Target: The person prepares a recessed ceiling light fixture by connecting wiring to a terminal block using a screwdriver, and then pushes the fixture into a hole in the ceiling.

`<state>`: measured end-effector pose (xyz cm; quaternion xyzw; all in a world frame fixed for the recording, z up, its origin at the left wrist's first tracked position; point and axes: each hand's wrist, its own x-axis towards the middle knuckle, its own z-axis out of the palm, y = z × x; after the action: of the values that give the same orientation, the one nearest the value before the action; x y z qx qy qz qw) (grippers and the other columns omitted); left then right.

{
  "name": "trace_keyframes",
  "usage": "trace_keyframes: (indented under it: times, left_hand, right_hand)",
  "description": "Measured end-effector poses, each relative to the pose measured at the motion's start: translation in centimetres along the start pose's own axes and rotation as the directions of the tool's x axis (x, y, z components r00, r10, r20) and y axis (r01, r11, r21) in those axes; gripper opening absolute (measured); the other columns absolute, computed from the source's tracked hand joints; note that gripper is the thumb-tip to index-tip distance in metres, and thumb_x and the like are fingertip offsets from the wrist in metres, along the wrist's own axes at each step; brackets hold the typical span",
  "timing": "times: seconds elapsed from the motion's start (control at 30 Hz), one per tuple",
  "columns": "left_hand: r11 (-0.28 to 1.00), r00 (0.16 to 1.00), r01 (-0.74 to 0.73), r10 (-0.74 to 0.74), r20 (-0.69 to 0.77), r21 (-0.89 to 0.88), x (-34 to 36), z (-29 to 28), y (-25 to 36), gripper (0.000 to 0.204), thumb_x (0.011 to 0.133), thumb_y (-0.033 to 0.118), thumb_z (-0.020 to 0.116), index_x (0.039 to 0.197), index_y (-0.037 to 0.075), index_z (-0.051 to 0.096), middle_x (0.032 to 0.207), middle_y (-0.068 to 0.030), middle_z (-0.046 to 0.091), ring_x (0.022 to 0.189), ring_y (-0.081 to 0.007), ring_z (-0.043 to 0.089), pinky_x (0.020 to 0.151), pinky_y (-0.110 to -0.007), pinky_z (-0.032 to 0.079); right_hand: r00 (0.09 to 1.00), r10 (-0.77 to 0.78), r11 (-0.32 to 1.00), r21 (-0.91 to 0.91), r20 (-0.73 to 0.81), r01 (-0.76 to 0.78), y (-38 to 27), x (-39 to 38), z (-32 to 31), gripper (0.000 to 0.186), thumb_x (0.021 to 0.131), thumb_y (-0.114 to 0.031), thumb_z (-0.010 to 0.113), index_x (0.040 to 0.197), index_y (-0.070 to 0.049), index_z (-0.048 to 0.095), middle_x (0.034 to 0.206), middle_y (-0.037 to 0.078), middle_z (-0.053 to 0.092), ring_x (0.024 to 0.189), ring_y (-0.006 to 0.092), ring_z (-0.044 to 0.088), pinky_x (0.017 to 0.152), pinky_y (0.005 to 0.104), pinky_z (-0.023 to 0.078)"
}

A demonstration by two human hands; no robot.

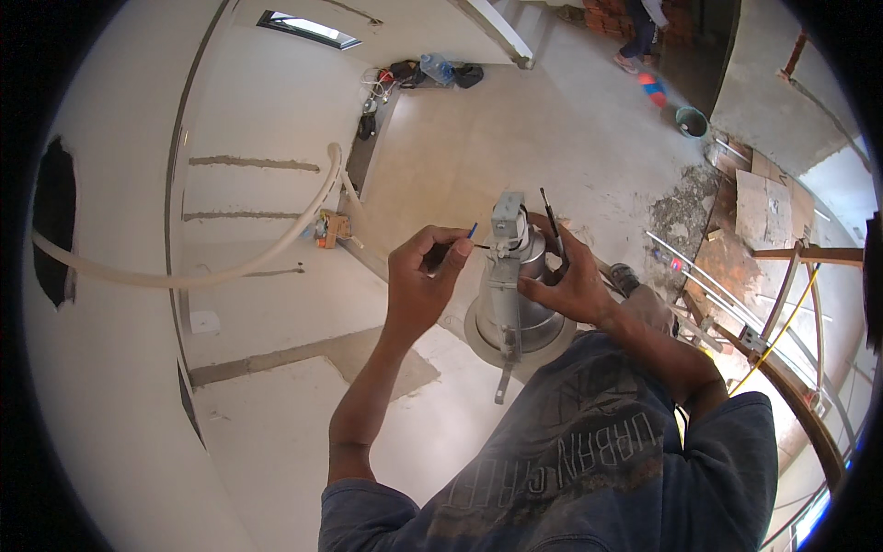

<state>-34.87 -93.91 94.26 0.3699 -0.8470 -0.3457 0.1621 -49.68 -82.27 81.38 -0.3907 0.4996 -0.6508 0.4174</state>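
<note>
In front of my chest is a recessed downlight (526, 322) with a silvery metal can, a pale round rim and a grey metal bracket (504, 276) along its side. My right hand (581, 281) grips the can's upper part from the right. A slim screwdriver (554, 223) with a dark tip points upward between its fingers. On the left, my left hand (425, 271) is closed in a pinch on a thin wire beside the small terminal block on the bracket. A blue end (473, 230) sticks up past the fingertips. The right fingers partly hide the can.
A pale flexible conduit (248, 269) arcs out of a wall hole at left. Wooden framing (800, 258) with a yellow cord stands at right, near cardboard (762, 204). A bucket (690, 121) and another person's legs (637, 41) appear far off; bags and a bottle (436, 68) lie by the wall.
</note>
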Motion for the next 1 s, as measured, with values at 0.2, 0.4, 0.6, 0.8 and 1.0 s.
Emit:
trace_keyframes:
  times: [0.2,0.4,0.6,0.8,1.0]
  left_hand:
    - [0.975,0.964,0.217,-0.204,0.173,-0.058,1.2,-1.1,0.5,0.016,0.090,0.014,0.065,0.096,-0.001,0.065,0.076,-0.0024,0.065,0.067,-0.0059,0.059,0.060,-0.021,0.049]
    - [0.987,0.990,0.109,-0.119,0.082,0.120,1.2,-0.4,2.3,0.008,0.087,0.007,0.064,0.087,-0.001,0.061,0.068,-0.0027,0.063,0.064,-0.0059,0.061,0.057,-0.022,0.048]
    - [0.995,0.998,-0.028,0.022,0.059,0.093,0.5,0.2,1.4,0.010,0.090,0.008,0.060,0.087,0.000,0.055,0.077,-0.0057,0.063,0.070,-0.0092,0.064,0.063,-0.025,0.051]
    - [0.996,0.987,0.084,-0.079,0.139,-0.031,0.2,0.1,0.8,0.012,0.096,0.012,0.056,0.098,0.000,0.055,0.082,-0.0036,0.057,0.072,-0.0079,0.055,0.068,-0.024,0.050]
    - [0.966,0.992,-0.121,0.127,-0.013,0.227,0.9,-2.6,0.9,0.020,0.094,0.009,0.060,0.111,0.000,0.060,0.081,-0.0048,0.057,0.071,-0.0089,0.054,0.065,-0.024,0.048]
  right_hand:
    - [0.999,-0.030,0.999,-0.014,0.042,0.030,-0.5,-0.1,-0.4,0.079,0.071,-0.026,0.080,0.136,0.000,0.043,0.118,0.021,0.062,0.108,0.0277,0.062,0.096,0.0373,0.047]
    - [0.999,-0.021,0.997,-0.075,0.031,0.023,-0.9,0.1,-0.8,0.080,0.070,-0.014,0.079,0.139,-0.001,0.042,0.120,0.016,0.061,0.113,0.0223,0.058,0.098,0.0357,0.046]
    - [0.999,-0.010,0.996,0.087,0.054,0.006,0.9,0.8,-0.4,0.069,0.074,-0.014,0.077,0.136,-0.003,0.047,0.118,0.015,0.062,0.109,0.0196,0.059,0.096,0.0356,0.047]
    - [0.965,0.093,0.996,-0.015,0.246,-0.092,0.8,2.0,-2.5,0.063,0.078,-0.021,0.075,0.133,-0.003,0.050,0.102,0.011,0.063,0.091,0.0169,0.059,0.084,0.0327,0.049]
    - [0.986,0.154,0.985,0.072,0.068,-0.158,1.4,3.4,-6.0,0.060,0.080,-0.019,0.071,0.134,-0.003,0.050,0.106,0.013,0.064,0.097,0.0192,0.061,0.091,0.0331,0.048]
